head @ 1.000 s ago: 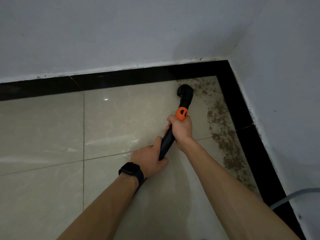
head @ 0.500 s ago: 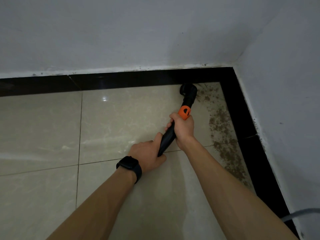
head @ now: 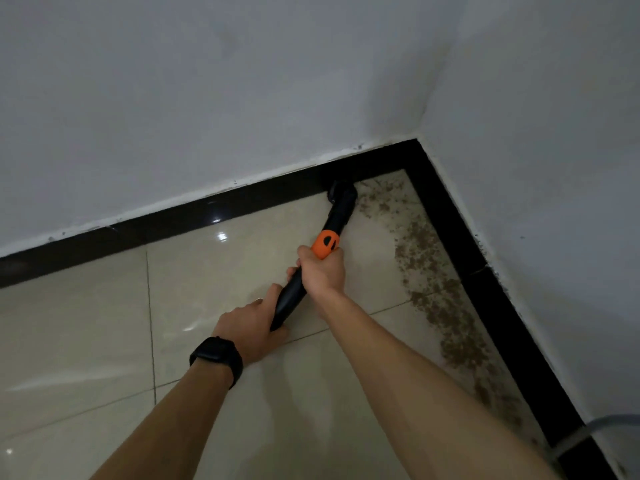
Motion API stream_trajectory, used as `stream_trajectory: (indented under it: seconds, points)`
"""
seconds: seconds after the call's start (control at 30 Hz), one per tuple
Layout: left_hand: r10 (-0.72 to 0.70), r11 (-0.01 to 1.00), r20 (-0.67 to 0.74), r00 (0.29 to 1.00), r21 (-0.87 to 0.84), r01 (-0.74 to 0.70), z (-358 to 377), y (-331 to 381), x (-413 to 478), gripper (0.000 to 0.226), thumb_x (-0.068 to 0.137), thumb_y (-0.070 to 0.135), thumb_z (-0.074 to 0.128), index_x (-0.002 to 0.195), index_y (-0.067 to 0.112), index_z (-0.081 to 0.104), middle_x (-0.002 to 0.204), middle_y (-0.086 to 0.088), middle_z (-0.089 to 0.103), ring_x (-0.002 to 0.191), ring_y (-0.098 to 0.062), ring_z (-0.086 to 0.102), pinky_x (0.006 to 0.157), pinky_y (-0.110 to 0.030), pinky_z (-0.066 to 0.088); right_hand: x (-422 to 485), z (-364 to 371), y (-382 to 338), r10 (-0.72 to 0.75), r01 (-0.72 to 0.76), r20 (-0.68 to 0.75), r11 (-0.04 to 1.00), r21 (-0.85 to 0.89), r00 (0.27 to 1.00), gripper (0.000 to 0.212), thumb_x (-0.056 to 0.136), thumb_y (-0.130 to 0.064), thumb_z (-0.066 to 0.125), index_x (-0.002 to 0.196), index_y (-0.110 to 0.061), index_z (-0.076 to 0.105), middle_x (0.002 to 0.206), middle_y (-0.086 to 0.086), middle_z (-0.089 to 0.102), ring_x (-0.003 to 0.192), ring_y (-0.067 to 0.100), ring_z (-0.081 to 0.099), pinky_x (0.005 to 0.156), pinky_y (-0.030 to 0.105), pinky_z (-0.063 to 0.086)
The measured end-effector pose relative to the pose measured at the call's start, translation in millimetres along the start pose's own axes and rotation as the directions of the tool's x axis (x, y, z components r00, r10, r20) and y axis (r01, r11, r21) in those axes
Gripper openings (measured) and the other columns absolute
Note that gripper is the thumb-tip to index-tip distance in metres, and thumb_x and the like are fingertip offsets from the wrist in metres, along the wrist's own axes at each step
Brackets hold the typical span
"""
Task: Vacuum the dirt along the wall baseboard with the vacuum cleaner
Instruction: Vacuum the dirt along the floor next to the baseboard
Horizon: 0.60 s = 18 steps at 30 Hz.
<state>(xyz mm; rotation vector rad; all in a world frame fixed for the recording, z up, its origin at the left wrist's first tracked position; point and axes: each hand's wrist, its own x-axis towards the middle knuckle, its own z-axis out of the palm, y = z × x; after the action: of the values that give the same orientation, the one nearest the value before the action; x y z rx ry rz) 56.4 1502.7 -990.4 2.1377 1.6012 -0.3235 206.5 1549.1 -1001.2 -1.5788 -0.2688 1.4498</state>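
The right hand (head: 323, 271) grips the black vacuum cleaner tube (head: 291, 299) just below its orange collar (head: 325, 244), and the left hand (head: 251, 325), with a dark smartwatch (head: 216, 356) at the wrist, wraps around the tube's near end. Compared with a second ago, the nozzle (head: 343, 194) has moved farther and now meets the black baseboard (head: 242, 202) of the far wall, at the left edge of the brown dirt (head: 433, 271). The dirt still runs in a strip along the right baseboard towards the near side over the beige floor tiles (head: 86, 323). A grey hose (head: 568, 434) lies at the near right.
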Motion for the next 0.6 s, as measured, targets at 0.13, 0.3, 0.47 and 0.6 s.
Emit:
stream_trajectory:
  seconds: [0.13,0.3,0.47,0.6]
  points:
    - [-0.057,0.998,0.056,0.997,-0.002,0.057,-16.0,0.4,1.2,0.045,0.089,0.046,0.057,0.122,0.035,0.028,0.084,0.006,0.055,0.071,-0.021,0.059,0.067,-0.036,0.053,-1.8,7.6,-3.5,0.008,-0.008,-0.010,1.000,-0.014,1.000,0.031,0.097,-0.025,0.067,0.115,-0.019,0.042,0.089,0.003,0.070,0.056,0.011,0.073,0.051,0.024,0.057]
    - [-0.090,0.996,0.120,0.989,0.013,0.089,-32.0,1.4,5.0,0.046,0.090,0.042,0.058,0.124,0.034,0.029,0.085,0.004,0.056,0.071,-0.019,0.059,0.066,-0.035,0.052,-2.2,13.1,-13.8,0.030,-0.031,-0.028,0.999,-0.031,0.999,0.037,0.099,-0.034,0.067,0.119,-0.017,0.042,0.082,0.000,0.071,0.058,0.012,0.074,0.055,0.027,0.061]
    - [-0.058,0.998,0.146,0.988,0.042,0.053,-46.9,-14.7,16.9,0.050,0.091,0.041,0.060,0.128,0.034,0.027,0.095,0.002,0.058,0.077,-0.021,0.059,0.066,-0.033,0.050,-1.6,28.9,-16.7,0.039,-0.046,-0.098,0.996,-0.072,0.994,0.043,0.099,-0.049,0.063,0.119,-0.017,0.040,0.082,0.005,0.076,0.056,0.010,0.073,0.046,0.019,0.053]
    - [-0.039,0.993,0.109,0.993,0.112,0.027,-64.2,-34.5,29.6,0.053,0.092,0.042,0.060,0.132,0.035,0.026,0.105,-0.001,0.060,0.085,-0.023,0.061,0.074,-0.038,0.054,4.2,47.2,-20.5,0.033,-0.039,-0.139,0.998,-0.039,0.990,0.049,0.100,-0.050,0.061,0.124,-0.013,0.040,0.067,-0.001,0.070,0.046,0.006,0.068,0.039,0.014,0.046]
